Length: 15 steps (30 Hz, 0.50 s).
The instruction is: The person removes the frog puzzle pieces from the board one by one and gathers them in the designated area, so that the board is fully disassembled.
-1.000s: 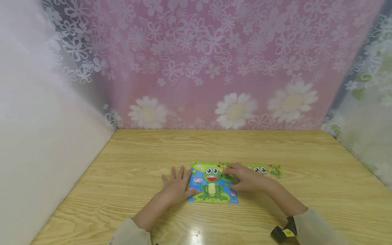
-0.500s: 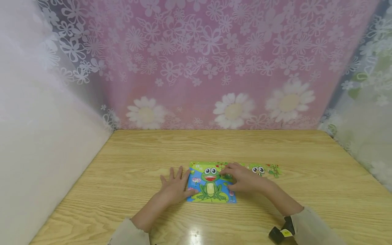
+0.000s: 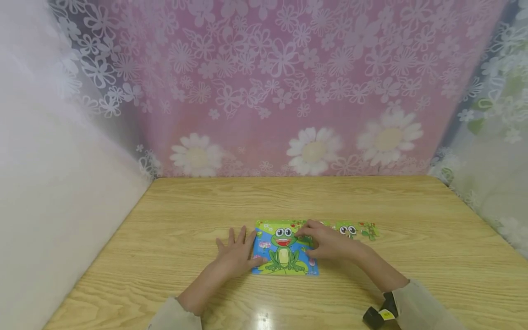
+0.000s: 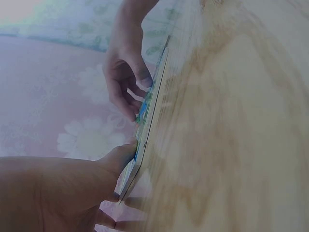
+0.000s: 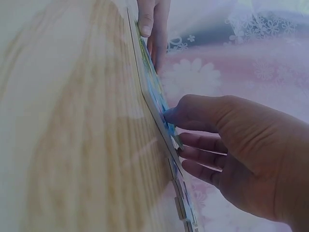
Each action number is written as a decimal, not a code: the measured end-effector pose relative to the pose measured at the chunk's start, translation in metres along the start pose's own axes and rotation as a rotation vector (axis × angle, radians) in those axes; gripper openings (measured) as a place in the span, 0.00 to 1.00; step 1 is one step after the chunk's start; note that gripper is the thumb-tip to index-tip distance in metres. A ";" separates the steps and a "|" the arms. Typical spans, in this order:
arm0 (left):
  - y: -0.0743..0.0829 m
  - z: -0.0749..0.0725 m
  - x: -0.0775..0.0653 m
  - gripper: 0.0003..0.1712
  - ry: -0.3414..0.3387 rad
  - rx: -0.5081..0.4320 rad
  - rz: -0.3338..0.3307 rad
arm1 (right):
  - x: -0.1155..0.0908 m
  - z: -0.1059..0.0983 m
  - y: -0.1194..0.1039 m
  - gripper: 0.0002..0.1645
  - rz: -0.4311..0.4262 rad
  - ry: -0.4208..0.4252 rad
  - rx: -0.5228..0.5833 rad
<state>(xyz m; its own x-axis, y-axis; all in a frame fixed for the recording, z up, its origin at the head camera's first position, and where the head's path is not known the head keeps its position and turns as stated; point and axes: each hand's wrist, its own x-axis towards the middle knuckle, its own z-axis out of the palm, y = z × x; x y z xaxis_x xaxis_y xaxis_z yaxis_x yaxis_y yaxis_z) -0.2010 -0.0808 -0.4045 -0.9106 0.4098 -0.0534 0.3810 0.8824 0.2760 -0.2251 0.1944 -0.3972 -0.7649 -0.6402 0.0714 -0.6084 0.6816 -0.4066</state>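
Note:
A frog jigsaw puzzle (image 3: 283, 256) lies flat on the wooden table, its picture showing a green frog on blue. My left hand (image 3: 235, 256) rests at its left edge with fingers spread on the table. The left thumb (image 4: 123, 153) lies on the puzzle's face, as the left wrist view shows. Over the puzzle's upper right part, my right hand (image 3: 332, 240) bends its thumb and fingers around a small puzzle piece (image 5: 178, 140), which looks tilted up from the surface in the right wrist view. Most of that piece is hidden by the fingers in the head view.
Loose puzzle pieces lie to the right of the puzzle, one with frog eyes (image 3: 347, 230) and a green one (image 3: 368, 230) beyond it. A black device with a yellow label (image 3: 380, 314) is at my right sleeve. Flowered curtains (image 3: 264, 91) hang behind the table (image 3: 206, 197).

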 end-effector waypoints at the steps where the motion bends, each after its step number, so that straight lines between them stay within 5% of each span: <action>1: 0.000 0.000 0.000 0.48 0.002 -0.002 0.001 | 0.000 0.000 0.000 0.26 -0.002 -0.001 -0.001; 15: -0.002 0.003 0.002 0.49 0.010 0.019 -0.002 | 0.000 0.001 0.002 0.25 -0.019 -0.006 0.020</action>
<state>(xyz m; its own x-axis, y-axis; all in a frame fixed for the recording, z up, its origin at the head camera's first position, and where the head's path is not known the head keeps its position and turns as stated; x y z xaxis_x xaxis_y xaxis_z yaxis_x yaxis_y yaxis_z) -0.2030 -0.0805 -0.4083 -0.9130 0.4055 -0.0448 0.3816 0.8877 0.2574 -0.2261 0.1959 -0.3990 -0.7517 -0.6554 0.0736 -0.6186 0.6620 -0.4232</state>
